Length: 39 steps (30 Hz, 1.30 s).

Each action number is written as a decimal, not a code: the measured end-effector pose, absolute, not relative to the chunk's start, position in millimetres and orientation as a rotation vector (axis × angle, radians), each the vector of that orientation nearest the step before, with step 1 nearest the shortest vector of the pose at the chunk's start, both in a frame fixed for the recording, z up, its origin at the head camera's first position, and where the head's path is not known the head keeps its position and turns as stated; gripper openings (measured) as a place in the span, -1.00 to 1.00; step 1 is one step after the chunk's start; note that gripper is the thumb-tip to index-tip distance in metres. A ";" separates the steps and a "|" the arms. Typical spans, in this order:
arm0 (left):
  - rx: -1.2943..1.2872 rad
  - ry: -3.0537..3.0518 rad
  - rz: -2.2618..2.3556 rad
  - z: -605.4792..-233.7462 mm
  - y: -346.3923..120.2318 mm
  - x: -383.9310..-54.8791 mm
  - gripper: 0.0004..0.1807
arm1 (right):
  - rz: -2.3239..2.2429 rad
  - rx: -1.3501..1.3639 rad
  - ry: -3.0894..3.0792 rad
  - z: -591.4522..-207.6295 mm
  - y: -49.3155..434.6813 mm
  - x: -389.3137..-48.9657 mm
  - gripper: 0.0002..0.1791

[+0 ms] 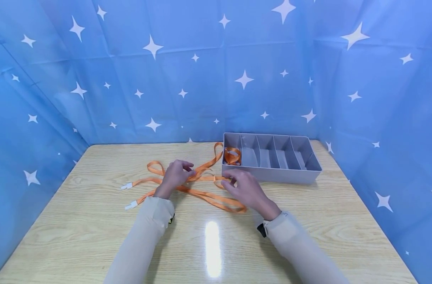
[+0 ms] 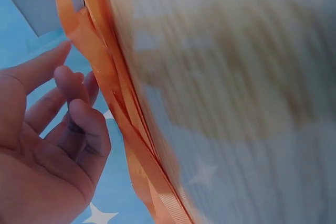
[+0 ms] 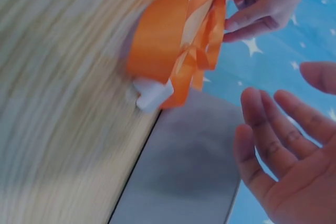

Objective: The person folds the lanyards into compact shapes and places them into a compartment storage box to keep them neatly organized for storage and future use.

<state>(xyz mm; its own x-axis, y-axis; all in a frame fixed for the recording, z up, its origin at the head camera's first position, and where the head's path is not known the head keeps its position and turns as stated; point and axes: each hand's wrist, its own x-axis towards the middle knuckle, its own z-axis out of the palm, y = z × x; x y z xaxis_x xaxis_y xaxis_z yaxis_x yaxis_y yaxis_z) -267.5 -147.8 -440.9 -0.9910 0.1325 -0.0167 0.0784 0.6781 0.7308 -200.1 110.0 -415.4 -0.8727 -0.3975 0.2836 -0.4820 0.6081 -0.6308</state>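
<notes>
Several orange lanyards (image 1: 201, 193) lie loosely spread and overlapping on the table. My left hand (image 1: 174, 173) is over them with loosely bent fingers; in the left wrist view, its fingertips are beside the orange straps (image 2: 123, 93), and nothing shows gripped. My right hand (image 1: 245, 187) hovers by the front left corner of a grey divided box (image 1: 269, 174). Its fingers are relaxed and apart, holding nothing in the right wrist view. Near it, an orange loop with a white clip (image 3: 154, 95) rests by the box. A coiled orange lanyard (image 1: 233, 156) sits in the box's leftmost compartment.
Two white clips (image 1: 127, 186) end the straps on the left. The box has several compartments and stands near the table's back edge, right of centre. Blue curtains (image 1: 194, 86) with white stars hang behind and beside the wooden table (image 1: 84, 221).
</notes>
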 end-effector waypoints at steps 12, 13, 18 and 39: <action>0.183 2.824 1.079 -441.0 -148.6 -269.3 -0.59 | 1.447 0.643 -2.728 -416.1 85.3 -208.3 -0.58; 0.184 2.823 1.067 -440.9 -148.3 -269.5 -0.60 | 1.477 0.629 -2.727 -415.4 83.5 -208.6 -0.57; 0.183 2.834 0.991 -441.2 -147.4 -270.9 -0.61 | 1.529 0.584 -2.737 -412.8 77.6 -209.7 -0.57; 0.321 2.740 1.067 -419.3 -150.1 -262.7 -0.83 | 1.612 0.578 -2.736 -422.6 69.8 -218.1 -0.58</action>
<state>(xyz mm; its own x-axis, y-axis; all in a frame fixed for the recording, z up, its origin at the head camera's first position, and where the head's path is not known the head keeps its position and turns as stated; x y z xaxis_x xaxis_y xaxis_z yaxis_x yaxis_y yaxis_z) -262.7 -150.1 -419.3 -0.9598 0.2653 -0.0916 0.1335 0.7185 0.6826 -218.1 69.8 -422.6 -0.9323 -0.3461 0.1056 -0.2600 0.4378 -0.8607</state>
